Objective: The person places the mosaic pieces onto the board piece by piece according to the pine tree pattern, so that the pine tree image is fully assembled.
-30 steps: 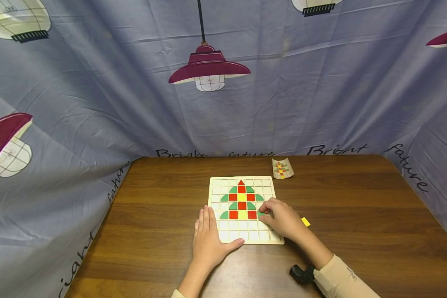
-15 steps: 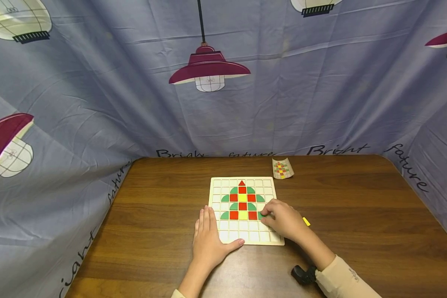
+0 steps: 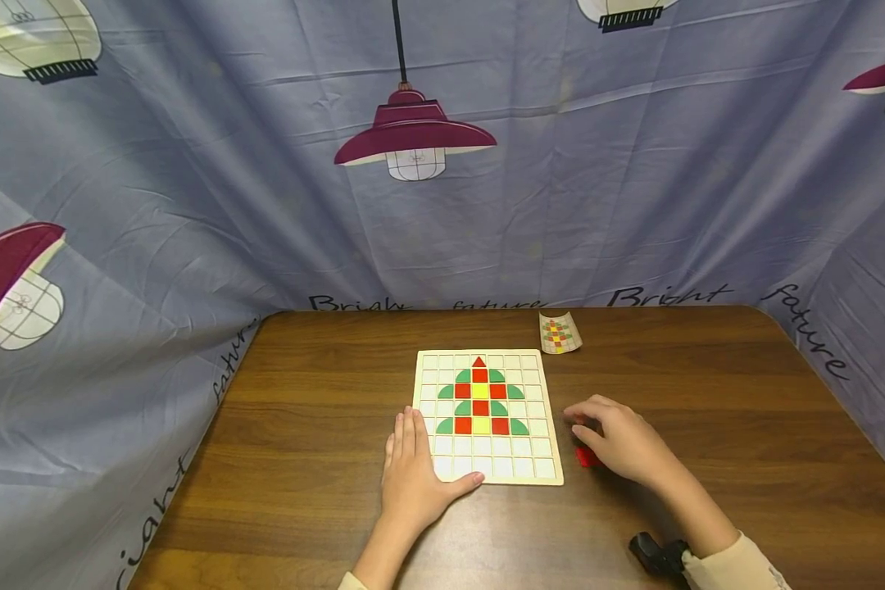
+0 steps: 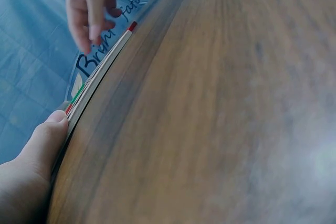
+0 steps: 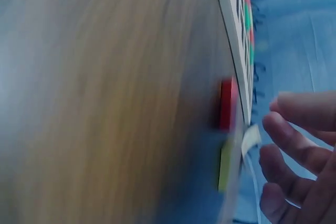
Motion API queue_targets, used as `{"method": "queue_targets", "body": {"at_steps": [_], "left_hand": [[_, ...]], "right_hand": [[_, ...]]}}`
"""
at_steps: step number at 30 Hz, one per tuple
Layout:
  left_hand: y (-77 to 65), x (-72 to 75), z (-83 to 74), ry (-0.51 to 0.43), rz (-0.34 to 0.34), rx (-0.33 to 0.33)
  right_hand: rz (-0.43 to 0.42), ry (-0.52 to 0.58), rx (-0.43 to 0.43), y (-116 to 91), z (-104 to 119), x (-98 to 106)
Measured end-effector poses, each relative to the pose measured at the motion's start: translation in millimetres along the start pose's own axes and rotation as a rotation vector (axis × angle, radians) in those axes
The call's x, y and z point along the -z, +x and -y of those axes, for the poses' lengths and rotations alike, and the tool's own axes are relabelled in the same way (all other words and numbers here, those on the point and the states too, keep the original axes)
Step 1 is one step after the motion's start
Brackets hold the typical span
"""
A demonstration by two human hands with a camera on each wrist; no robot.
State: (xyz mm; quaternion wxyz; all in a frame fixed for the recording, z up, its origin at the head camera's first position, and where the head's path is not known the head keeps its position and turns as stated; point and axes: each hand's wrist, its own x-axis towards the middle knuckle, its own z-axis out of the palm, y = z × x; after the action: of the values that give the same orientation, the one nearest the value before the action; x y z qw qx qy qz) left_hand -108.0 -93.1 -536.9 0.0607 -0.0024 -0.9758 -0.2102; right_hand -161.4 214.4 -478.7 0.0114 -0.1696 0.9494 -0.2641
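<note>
A pale grid board (image 3: 524, 469) lies on the table, bearing red, yellow and green tiles in a tree-like pattern with a red triangle (image 3: 478, 362) on top. My left hand (image 3: 416, 483) rests at its near-left corner, fingers straight along the left edge and thumb along the near edge. Right of the board, my right hand (image 3: 623, 438) hovers with loosely bent fingers that hold nothing. Partly under it lies a red tile (image 3: 586, 456). The right wrist view shows this red tile (image 5: 227, 104) beside a yellow tile (image 5: 224, 166), which the hand hides in the head view.
A small curled picture card (image 3: 560, 334) with a similar pattern lies behind the board, to the right. Blue-grey curtain (image 3: 442, 246) stands along the table's far edge and sides. A black device (image 3: 656, 553) is strapped at the right wrist.
My right hand has let go of the green quarter-circle tile, which now lies in the board's grid, and has moved right over the table by the red tile. The left hand stays put.
</note>
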Motion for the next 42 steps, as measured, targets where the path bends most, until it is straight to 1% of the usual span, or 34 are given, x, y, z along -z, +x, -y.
{"method": "queue_targets", "body": {"at_steps": [4, 9, 12, 17, 19, 24, 27, 30, 32, 37, 42], "left_hand": [[0.1, -0.1, 0.0, 0.004, 0.003, 0.005], [0.2, -0.7, -0.5, 0.005, 0.004, 0.010], [0.1, -1.2, -1.0, 0.010, 0.006, 0.010], [0.1, -1.4, -0.3, 0.008, 0.005, 0.010], [-0.1, -1.2, -0.1, 0.008, 0.005, 0.010], [-0.2, -0.8, 0.4, 0.004, 0.000, 0.003], [0.3, -1.1, 1.2, 0.006, -0.005, -0.003], [0.6, -1.5, 1.4, 0.008, -0.010, -0.009], [0.9, -1.7, 1.7, 0.011, -0.004, -0.008], [1.3, -1.4, 1.5, 0.014, 0.020, 0.000], [0.4, -0.9, 0.8, 0.015, 0.007, -0.006]], "right_hand": [[0.059, -0.007, 0.038, -9, -13, 10], [0.139, -0.044, 0.077, -15, -24, 13], [0.145, -0.076, 0.088, -17, -26, 12], [0.126, -0.083, 0.092, -16, -25, 9], [0.124, -0.065, 0.081, -14, -24, 8], [0.130, 0.041, 0.011, -9, -20, 5], [0.099, 0.089, -0.004, -5, -15, 1], [0.060, 0.127, 0.012, 2, -5, -6], [0.049, 0.153, 0.016, 8, 3, -12], [0.058, 0.196, 0.033, 21, 27, -28], [0.078, 0.210, 0.064, 32, 49, -44]]}}
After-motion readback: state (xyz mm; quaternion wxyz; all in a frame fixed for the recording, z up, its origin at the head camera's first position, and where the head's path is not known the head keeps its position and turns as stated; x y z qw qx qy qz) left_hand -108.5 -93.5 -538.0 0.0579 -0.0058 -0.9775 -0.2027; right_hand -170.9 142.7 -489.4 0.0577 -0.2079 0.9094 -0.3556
